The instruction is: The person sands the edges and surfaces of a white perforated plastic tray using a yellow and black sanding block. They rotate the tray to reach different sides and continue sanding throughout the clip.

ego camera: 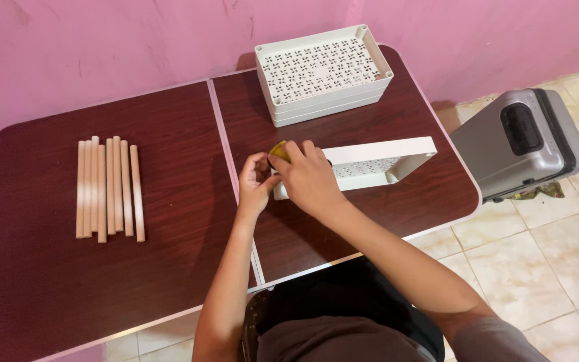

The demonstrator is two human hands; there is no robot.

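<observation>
Hands together near the middle of a dark wood-grain counter [169, 167], just right of its pale centre seam. Right hand [308, 177] clenched over the near-left corner of a white perforated tray [376, 161], tilted up on one long edge, with a small yellow piece [278, 148] pinched at the fingertips. Left hand [256, 182] at nine o'clock of the right, fingers curled and touching the same corner of the tray (whether gripping or only steadying, cannot tell). Tray stretching from the hands toward three o'clock, its patterned inner face partly visible under the upper rim.

At twelve o'clock of the hands, against the pink wall [102, 47], a stack of white perforated trays [323, 74] lying flat. Well apart at nine o'clock, a row of pale wooden dowels [110, 189] side by side, running near to far. At three o'clock, off the counter on the tiled floor [557, 255], a grey suitcase [521, 142].
</observation>
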